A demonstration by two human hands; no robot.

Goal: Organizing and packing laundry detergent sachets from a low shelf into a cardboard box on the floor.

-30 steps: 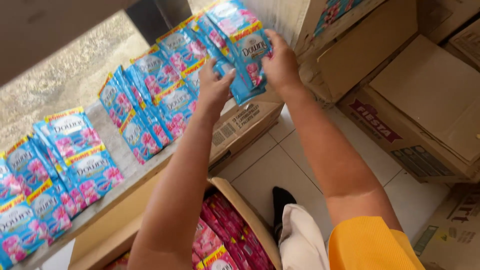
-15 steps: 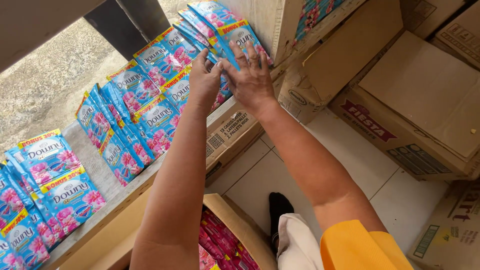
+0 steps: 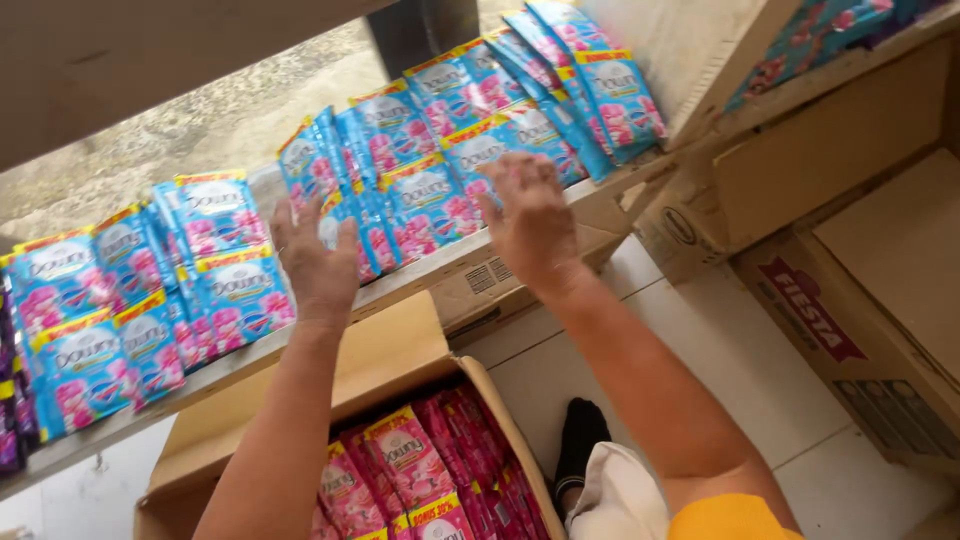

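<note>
Your left hand and right hand, both spread wide and holding nothing, press flat on the blue sachets overlapped in rows along the wooden shelf, which keeps them from sliding off.

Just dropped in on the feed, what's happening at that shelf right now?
A person is leaning over a wooden shelf lined with overlapping rows of blue sachets. Both hands are open, palms down: the left hand lies on the sachets near the middle of the row, and the right hand is spread over those further right. Neither hand grips anything. Below the shelf, an open cardboard box holds pink sachets. More cardboard boxes are stacked to the right.
</note>
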